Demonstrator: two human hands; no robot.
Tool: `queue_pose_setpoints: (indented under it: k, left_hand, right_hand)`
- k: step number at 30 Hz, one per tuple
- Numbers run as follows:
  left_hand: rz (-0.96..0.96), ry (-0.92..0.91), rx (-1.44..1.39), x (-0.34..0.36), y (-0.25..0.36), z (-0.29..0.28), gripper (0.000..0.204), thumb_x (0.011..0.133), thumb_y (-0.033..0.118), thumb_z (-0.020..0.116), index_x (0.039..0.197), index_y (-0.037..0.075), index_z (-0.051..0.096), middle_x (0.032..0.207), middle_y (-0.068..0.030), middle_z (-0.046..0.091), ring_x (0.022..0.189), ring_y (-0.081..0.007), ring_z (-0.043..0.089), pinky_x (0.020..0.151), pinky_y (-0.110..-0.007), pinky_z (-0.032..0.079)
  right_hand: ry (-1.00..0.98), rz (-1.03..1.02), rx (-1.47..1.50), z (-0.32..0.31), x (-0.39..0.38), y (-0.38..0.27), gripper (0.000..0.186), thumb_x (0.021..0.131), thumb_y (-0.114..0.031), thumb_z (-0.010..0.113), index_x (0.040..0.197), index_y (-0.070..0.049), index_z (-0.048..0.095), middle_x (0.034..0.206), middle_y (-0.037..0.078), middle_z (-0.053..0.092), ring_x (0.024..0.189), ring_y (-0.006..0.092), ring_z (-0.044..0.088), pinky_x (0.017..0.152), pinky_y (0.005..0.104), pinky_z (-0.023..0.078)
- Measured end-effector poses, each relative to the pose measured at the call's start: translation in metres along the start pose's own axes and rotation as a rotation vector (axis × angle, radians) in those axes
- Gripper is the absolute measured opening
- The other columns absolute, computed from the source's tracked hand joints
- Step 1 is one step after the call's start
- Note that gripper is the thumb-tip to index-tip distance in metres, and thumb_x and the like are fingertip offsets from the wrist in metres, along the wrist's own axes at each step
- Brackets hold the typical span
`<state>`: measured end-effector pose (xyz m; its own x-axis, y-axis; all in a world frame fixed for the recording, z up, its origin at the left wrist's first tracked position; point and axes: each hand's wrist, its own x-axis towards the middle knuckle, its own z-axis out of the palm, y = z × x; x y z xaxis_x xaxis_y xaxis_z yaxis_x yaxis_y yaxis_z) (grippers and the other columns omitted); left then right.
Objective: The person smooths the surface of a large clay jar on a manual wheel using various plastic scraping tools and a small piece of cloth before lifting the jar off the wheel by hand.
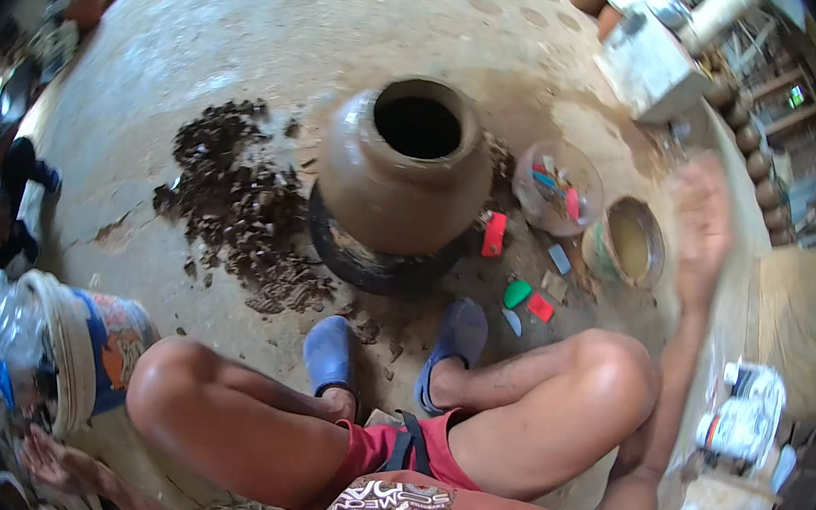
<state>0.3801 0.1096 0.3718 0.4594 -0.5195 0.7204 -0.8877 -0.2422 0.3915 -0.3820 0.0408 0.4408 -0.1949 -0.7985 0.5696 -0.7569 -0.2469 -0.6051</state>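
A large round clay pot (385,192) with a wide mouth stands upright on a dark round base (381,270) in front of my feet. Its brown wall looks wet and smooth. My right hand (702,218) is raised at the far right, beyond a bucket of murky water (636,243); motion blurs it, but the fingers look stretched out and I see nothing in them. Down at the lower left, my left hand (57,462) is open with fingers apart, just below a white bucket (70,348). Neither hand touches the pot.
Dark clay scraps (233,200) lie heaped left of the pot. To its right are a clear tub of small tools (559,187), a red block (495,235), a green piece (517,294) and a blue piece (559,259). A white box (651,66) stands farther back.
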Motion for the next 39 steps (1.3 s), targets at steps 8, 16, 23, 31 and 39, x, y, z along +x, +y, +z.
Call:
queue_pose_setpoints:
  k: [8, 16, 23, 31, 39]
  left_hand:
    - [0.242, 0.117, -0.438, -0.021, 0.17, 0.016, 0.035, 0.094, 0.022, 0.075, 0.124, 0.006, 0.066, 0.123, -0.0111, 0.072, 0.11, -0.0221, 0.069, 0.092, -0.037, 0.057]
    - [-0.446, -0.54, -1.005, -0.131, 0.259, 0.134, 0.031, 0.096, 0.021, 0.072, 0.123, 0.007, 0.067, 0.123, -0.0105, 0.072, 0.112, -0.0212, 0.068, 0.093, -0.036, 0.056]
    - [-1.436, -0.983, -0.617, -0.285, 0.225, 0.255, 0.08, 0.095, 0.06, 0.065, 0.159, 0.023, 0.035, 0.155, -0.0134, 0.04, 0.131, -0.0368, 0.05, 0.102, -0.05, 0.049]
    - [-1.492, -0.931, -0.655, -0.34, 0.253, 0.282, 0.065, 0.103, 0.069, 0.046, 0.145, 0.021, 0.052, 0.146, -0.0061, 0.055, 0.125, -0.0319, 0.057, 0.096, -0.049, 0.052]
    - [-1.416, -0.933, -0.724, -0.36, 0.247, 0.292, 0.067, 0.106, 0.069, 0.038, 0.141, 0.015, 0.055, 0.133, -0.0093, 0.063, 0.113, -0.0283, 0.062, 0.082, -0.043, 0.058]
  right_hand:
    - [-0.718, 0.899, -0.037, 0.07, -0.327, 0.087, 0.042, 0.09, -0.03, 0.071, 0.121, -0.002, 0.071, 0.117, 0.023, 0.074, 0.109, 0.0374, 0.071, 0.093, 0.0464, 0.054]
    - [-0.618, 0.969, -0.071, 0.115, -0.394, 0.111, 0.036, 0.093, -0.033, 0.073, 0.121, -0.011, 0.073, 0.106, 0.024, 0.074, 0.098, 0.0439, 0.071, 0.085, 0.0516, 0.057]
    - [-0.243, 0.925, -0.219, 0.085, -0.26, 0.225, 0.033, 0.095, -0.026, 0.074, 0.119, -0.003, 0.074, 0.099, 0.018, 0.077, 0.088, 0.0319, 0.077, 0.081, 0.0397, 0.059]
    - [-0.383, 0.805, -0.32, 0.123, -0.262, 0.261, 0.027, 0.094, -0.023, 0.07, 0.119, -0.013, 0.075, 0.097, 0.013, 0.075, 0.092, 0.0349, 0.073, 0.082, 0.0484, 0.058]
    - [-0.652, 0.648, -0.253, 0.156, -0.286, 0.227, 0.022, 0.093, -0.009, 0.065, 0.111, -0.016, 0.074, 0.102, 0.01, 0.062, 0.104, 0.0298, 0.066, 0.086, 0.0449, 0.056]
